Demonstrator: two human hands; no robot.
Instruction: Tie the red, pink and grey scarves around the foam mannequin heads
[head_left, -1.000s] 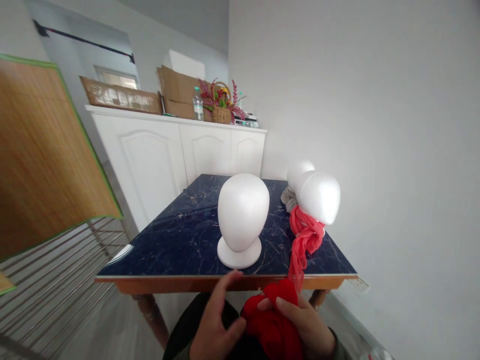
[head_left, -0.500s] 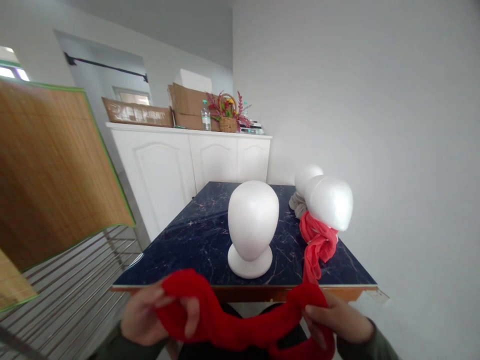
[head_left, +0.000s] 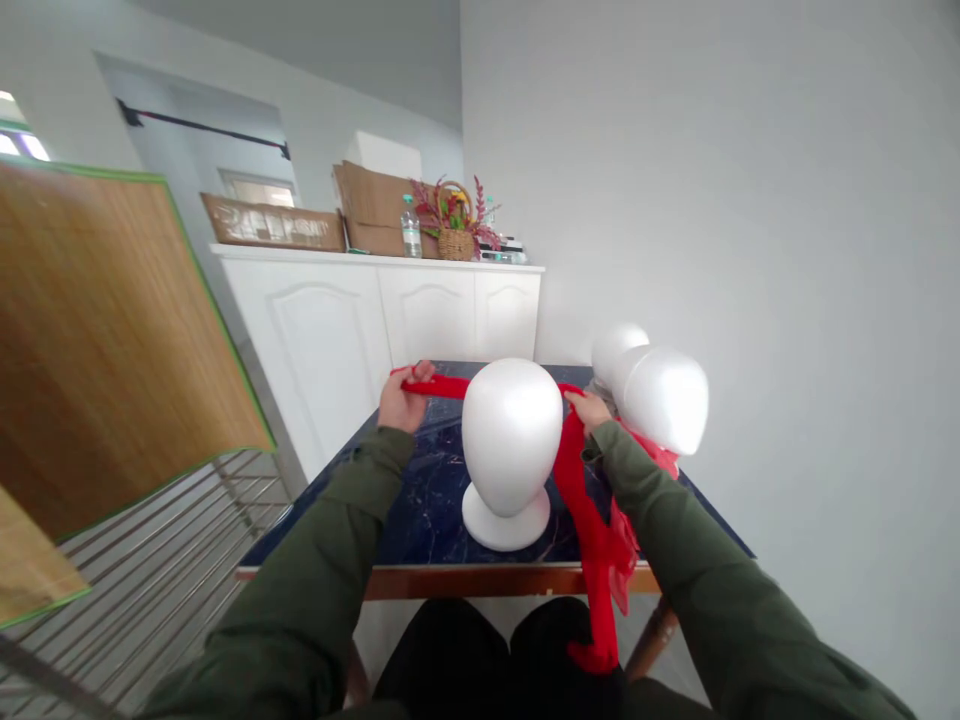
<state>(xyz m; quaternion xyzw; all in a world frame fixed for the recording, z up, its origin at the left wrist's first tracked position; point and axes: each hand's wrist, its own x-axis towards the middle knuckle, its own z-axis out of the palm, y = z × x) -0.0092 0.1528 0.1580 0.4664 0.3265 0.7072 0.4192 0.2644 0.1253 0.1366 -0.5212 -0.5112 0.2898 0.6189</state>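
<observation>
A white foam mannequin head [head_left: 511, 435] stands upright on its round base near the table's front edge. Behind it stretches a red scarf [head_left: 448, 387], its middle hidden by the head. My left hand [head_left: 406, 398] is closed on the scarf to the left of the head. On the right side my right hand [head_left: 589, 407] grips the scarf too, and from there a long end hangs down past the table edge. Both arms reach forward, one on each side of the head.
Two more white mannequin heads, a nearer one [head_left: 661, 398] and a farther one [head_left: 616, 350], stand at the table's right. A coral scarf [head_left: 622, 555] hangs by the nearer one. A metal rack [head_left: 172, 540] is at the left. Behind the dark blue table [head_left: 431, 470] stands a white cabinet [head_left: 322, 330].
Both hands have moved forward from below the table's front edge to either side of the head. The red scarf has gone from in front of the head to behind it.
</observation>
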